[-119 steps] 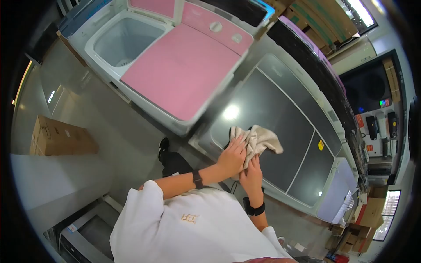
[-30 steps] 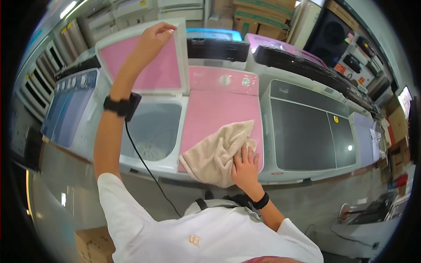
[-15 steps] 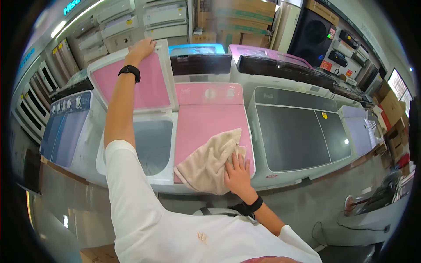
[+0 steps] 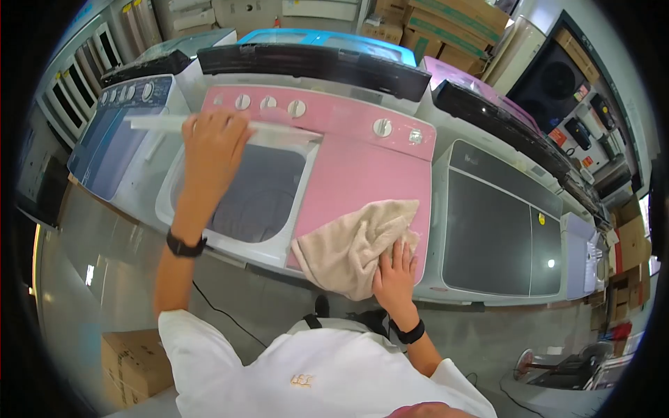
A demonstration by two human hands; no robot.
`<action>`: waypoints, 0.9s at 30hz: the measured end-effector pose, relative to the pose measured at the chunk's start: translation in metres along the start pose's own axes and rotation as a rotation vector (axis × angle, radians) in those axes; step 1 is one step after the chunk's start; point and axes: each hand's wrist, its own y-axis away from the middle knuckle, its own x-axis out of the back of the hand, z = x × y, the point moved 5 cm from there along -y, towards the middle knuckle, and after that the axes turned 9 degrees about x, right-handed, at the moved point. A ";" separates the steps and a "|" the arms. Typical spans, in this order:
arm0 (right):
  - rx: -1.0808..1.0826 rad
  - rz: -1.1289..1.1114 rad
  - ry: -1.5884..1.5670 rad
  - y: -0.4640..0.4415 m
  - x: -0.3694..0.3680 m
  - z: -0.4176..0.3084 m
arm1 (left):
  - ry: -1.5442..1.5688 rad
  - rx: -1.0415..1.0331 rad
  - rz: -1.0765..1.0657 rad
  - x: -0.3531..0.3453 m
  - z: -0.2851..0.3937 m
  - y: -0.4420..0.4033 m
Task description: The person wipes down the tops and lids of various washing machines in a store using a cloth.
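Note:
My left hand (image 4: 216, 139) is closed over the edge of a white-framed lid (image 4: 157, 124), which is tilted partway over the tub opening and seen almost edge-on, slightly blurred. Below it lies the uncovered grey tub (image 4: 258, 191) of a twin-tub washing machine with a pink control panel (image 4: 341, 115) and white knobs. My right hand (image 4: 396, 282) lies with its fingers stretched out on the edge of a crumpled beige cloth (image 4: 355, 247). That cloth rests on the pink top (image 4: 369, 174) on the machine's right side.
A dark-topped washing machine (image 4: 488, 230) stands close on the right, and a blue-grey one (image 4: 125, 139) on the left. More machines line up behind. A cardboard box (image 4: 136, 366) sits on the floor at lower left, near a thin black cable (image 4: 226, 317).
My left hand has brought the lid down from nearly upright toward the tub. The view has tilted downward, showing the knobs. My right hand stays on the cloth.

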 end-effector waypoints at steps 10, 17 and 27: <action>-0.004 -0.064 0.002 -0.006 0.004 -0.003 | 0.085 0.044 -0.080 0.016 0.015 0.136; -0.030 -0.042 0.025 -0.009 0.001 -0.004 | 0.090 0.017 -0.102 0.006 0.018 0.198; -0.045 -0.040 0.028 -0.007 -0.001 -0.005 | 0.129 0.106 -0.126 -0.010 0.021 0.243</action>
